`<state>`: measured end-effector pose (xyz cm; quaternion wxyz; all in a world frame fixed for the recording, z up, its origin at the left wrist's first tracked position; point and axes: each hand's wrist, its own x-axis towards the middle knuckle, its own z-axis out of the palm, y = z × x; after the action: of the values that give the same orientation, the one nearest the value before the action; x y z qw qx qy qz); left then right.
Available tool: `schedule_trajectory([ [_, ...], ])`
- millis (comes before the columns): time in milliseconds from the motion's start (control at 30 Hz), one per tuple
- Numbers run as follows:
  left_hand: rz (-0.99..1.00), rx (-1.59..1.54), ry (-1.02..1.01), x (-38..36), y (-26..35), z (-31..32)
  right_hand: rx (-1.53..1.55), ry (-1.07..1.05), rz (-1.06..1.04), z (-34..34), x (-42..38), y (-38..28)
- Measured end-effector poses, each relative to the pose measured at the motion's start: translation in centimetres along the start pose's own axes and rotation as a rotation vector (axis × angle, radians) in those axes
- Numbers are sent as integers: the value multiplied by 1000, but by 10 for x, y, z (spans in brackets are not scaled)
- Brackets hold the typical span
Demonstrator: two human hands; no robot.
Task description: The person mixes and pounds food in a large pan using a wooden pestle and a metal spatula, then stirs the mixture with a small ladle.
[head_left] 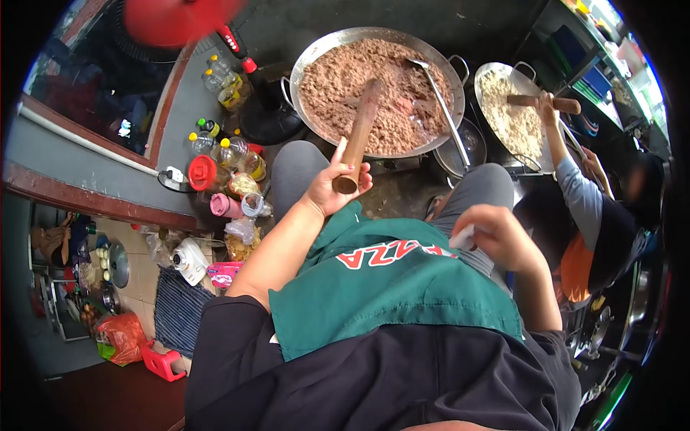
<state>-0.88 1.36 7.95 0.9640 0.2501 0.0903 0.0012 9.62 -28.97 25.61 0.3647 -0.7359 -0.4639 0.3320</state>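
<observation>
My left hand (338, 181) is closed around a thick wooden stick (365, 118). Its blunt near end points back toward me, and its far end reaches over the browned minced meat (345, 79) in a wide metal wok (305, 59). A long-handled metal spatula (444, 108) leans across the right side of that wok, its blade in the meat. Over my right thigh, my right hand (497, 233) has its fingers curled on a crumpled white tissue (464, 237), close to my green apron (410, 294).
At right, a co-worker's hand (548, 113) grips a wooden stick (564, 105) over a second wok (523, 72) of pale food. Several oil bottles (231, 154) and a red-lidded jar (204, 172) stand at left. A red fan (180, 18) is upper left; a red stool (164, 361) lower left.
</observation>
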Motion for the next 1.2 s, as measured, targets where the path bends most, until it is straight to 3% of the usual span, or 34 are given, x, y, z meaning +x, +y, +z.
schedule_trajectory([
  [67,24,20,-101,-2,3,0,20,-182,-69,7,-20,14],
  [100,49,74,-148,-4,5,5,119,-275,67,4,-26,4],
  [233,119,176,-209,-6,6,7,137,-201,-197,17,-23,17],
  [433,279,184,-96,-1,-2,0,-266,-212,-254,47,23,32],
  [533,376,209,-22,2,-4,-12,-612,-126,-41,60,30,34],
  [700,484,300,191,8,-7,-12,-1114,253,-327,84,67,75],
  [733,483,326,217,9,-7,-11,-1159,302,-288,85,75,79],
  [800,466,378,280,6,-8,-11,-1131,187,-101,96,85,93],
  [900,656,644,359,16,-11,-13,-587,-426,195,78,91,87],
  [933,711,695,349,20,-11,-17,-358,-443,92,71,86,98],
  [1000,856,933,383,24,-5,-19,118,-570,75,49,81,110],
  [1067,1023,1315,458,26,8,-12,-183,-491,87,40,65,92],
  [1100,1052,1149,393,39,13,-19,-109,-522,53,41,60,93],
  [1133,1102,1193,394,44,26,-5,-33,-551,19,40,58,95],
  [1167,1144,1134,318,53,38,12,-19,-664,-29,29,65,102],
  [1200,1186,1075,241,62,53,32,189,-784,24,11,72,104],
])
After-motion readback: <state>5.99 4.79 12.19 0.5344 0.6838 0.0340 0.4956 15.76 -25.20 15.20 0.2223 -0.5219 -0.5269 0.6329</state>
